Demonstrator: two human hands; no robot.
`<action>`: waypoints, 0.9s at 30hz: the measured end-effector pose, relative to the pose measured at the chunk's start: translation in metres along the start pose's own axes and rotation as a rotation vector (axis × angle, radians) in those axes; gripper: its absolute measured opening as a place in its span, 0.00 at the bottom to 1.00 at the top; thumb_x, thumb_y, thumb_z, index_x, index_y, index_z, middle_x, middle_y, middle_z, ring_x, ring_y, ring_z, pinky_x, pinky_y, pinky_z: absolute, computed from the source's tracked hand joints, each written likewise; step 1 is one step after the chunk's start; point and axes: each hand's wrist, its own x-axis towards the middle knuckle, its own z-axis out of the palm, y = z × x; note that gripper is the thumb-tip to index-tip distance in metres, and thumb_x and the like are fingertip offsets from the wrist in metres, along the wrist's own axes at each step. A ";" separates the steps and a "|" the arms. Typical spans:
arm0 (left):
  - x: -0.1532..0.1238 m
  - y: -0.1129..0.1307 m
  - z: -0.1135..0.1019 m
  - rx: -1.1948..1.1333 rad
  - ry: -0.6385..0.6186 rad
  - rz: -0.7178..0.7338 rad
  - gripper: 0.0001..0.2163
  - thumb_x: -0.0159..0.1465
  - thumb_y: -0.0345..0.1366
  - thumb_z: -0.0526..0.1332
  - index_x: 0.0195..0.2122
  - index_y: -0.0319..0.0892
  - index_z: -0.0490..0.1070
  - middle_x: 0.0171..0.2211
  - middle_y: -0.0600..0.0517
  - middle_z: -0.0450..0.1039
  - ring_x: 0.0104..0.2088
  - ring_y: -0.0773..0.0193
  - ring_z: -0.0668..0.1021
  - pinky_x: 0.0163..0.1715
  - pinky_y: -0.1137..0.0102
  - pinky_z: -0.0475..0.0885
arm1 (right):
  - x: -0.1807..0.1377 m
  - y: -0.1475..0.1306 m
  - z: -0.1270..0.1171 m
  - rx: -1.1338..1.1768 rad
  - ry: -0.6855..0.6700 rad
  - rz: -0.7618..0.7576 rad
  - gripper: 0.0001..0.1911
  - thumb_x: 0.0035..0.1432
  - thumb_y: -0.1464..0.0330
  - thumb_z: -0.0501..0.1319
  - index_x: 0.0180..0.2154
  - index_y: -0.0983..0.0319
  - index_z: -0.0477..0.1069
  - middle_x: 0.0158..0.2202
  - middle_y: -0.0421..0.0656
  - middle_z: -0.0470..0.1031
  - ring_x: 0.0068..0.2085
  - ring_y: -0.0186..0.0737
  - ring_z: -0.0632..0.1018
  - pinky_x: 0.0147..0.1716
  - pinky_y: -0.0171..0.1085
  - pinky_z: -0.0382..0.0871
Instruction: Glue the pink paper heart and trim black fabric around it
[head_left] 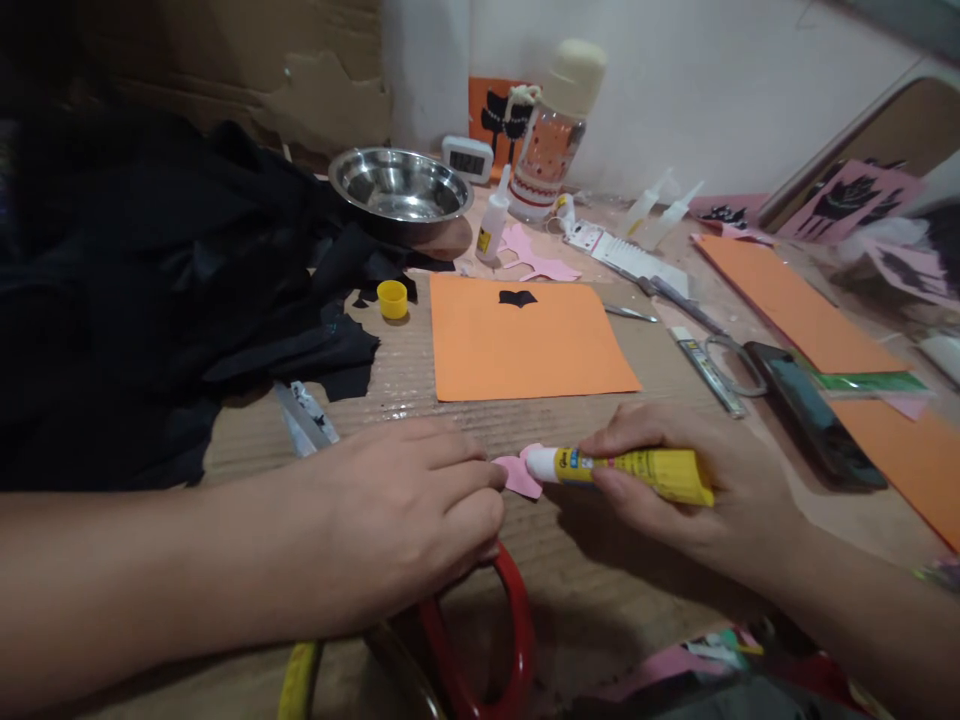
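Note:
In my right hand (690, 480) is a yellow glue tube (645, 472), gripped between thumb and fingers. Its white tip touches a small pink paper piece (519, 476) on the cardboard. My left hand (427, 490) lies palm down with bent fingers, its fingertips pinning the left edge of that pink piece. Red-handled scissors (517, 610) lie just below my left hand, partly hidden by it. Beyond both hands is an orange paper sheet (525, 350) bearing a small black cutout (517, 298). A yellow cap (392, 300) stands left of the sheet.
Black fabric (187, 290) heaps at left, beside a steel bowl (401, 190). Behind stand a small glue bottle (493, 220), a digital clock (466, 158) and a water bottle (551, 140). A phone (810, 410) and orange sheets (802, 305) lie at right.

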 end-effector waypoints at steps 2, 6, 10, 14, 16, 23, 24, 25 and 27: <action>0.000 0.000 0.000 0.001 0.005 -0.004 0.08 0.73 0.29 0.56 0.38 0.42 0.73 0.40 0.45 0.81 0.42 0.55 0.81 0.49 0.63 0.76 | 0.002 0.000 0.001 0.038 -0.034 -0.032 0.01 0.63 0.67 0.67 0.37 0.56 0.77 0.30 0.39 0.84 0.25 0.37 0.81 0.27 0.34 0.76; -0.001 0.000 0.000 0.012 -0.001 -0.007 0.08 0.72 0.28 0.56 0.39 0.43 0.74 0.41 0.45 0.82 0.42 0.55 0.82 0.49 0.62 0.76 | 0.000 0.006 -0.001 -0.051 0.060 0.031 0.01 0.62 0.67 0.68 0.36 0.55 0.77 0.31 0.40 0.84 0.29 0.41 0.83 0.31 0.38 0.78; -0.002 0.000 0.003 0.026 0.026 0.000 0.08 0.73 0.29 0.56 0.37 0.42 0.73 0.41 0.44 0.81 0.43 0.55 0.81 0.49 0.62 0.76 | -0.010 0.012 -0.007 -0.015 0.160 0.027 0.06 0.63 0.69 0.69 0.41 0.53 0.76 0.35 0.39 0.84 0.34 0.42 0.84 0.33 0.38 0.78; -0.002 -0.001 0.004 0.030 0.024 0.015 0.08 0.73 0.29 0.55 0.38 0.42 0.73 0.40 0.44 0.81 0.43 0.55 0.81 0.48 0.63 0.76 | -0.007 0.005 -0.005 0.069 0.054 -0.011 0.05 0.62 0.69 0.69 0.40 0.54 0.76 0.33 0.39 0.83 0.31 0.40 0.83 0.30 0.36 0.78; -0.001 -0.001 0.003 0.027 0.012 0.014 0.09 0.73 0.29 0.54 0.38 0.42 0.73 0.40 0.44 0.81 0.42 0.55 0.81 0.47 0.62 0.77 | 0.000 0.001 -0.002 0.056 -0.021 -0.010 0.03 0.62 0.68 0.69 0.37 0.56 0.76 0.30 0.39 0.83 0.26 0.37 0.81 0.26 0.34 0.76; -0.002 0.000 0.003 0.021 0.020 -0.001 0.10 0.74 0.31 0.53 0.37 0.42 0.73 0.39 0.44 0.81 0.42 0.55 0.81 0.47 0.62 0.77 | 0.001 0.006 0.000 -0.075 0.086 0.039 0.02 0.63 0.69 0.67 0.37 0.56 0.76 0.32 0.40 0.84 0.30 0.39 0.83 0.31 0.36 0.77; -0.002 0.000 0.003 0.021 0.022 -0.002 0.10 0.74 0.31 0.53 0.37 0.42 0.73 0.39 0.44 0.81 0.42 0.55 0.81 0.47 0.62 0.77 | -0.002 0.008 -0.002 -0.086 0.116 0.043 0.03 0.63 0.69 0.68 0.38 0.55 0.76 0.32 0.40 0.84 0.31 0.40 0.83 0.31 0.36 0.77; -0.002 0.000 0.004 0.021 0.022 -0.003 0.10 0.74 0.31 0.54 0.37 0.42 0.73 0.39 0.44 0.81 0.42 0.55 0.82 0.47 0.62 0.77 | -0.005 0.010 -0.003 -0.086 0.152 0.042 0.04 0.63 0.70 0.68 0.39 0.55 0.77 0.33 0.40 0.84 0.31 0.40 0.83 0.31 0.36 0.77; -0.002 -0.001 0.005 0.020 0.029 0.002 0.10 0.74 0.31 0.54 0.37 0.42 0.73 0.39 0.45 0.81 0.42 0.55 0.82 0.47 0.63 0.77 | -0.008 0.012 -0.005 -0.049 0.195 0.024 0.07 0.63 0.71 0.68 0.41 0.53 0.77 0.35 0.40 0.84 0.33 0.41 0.83 0.32 0.36 0.78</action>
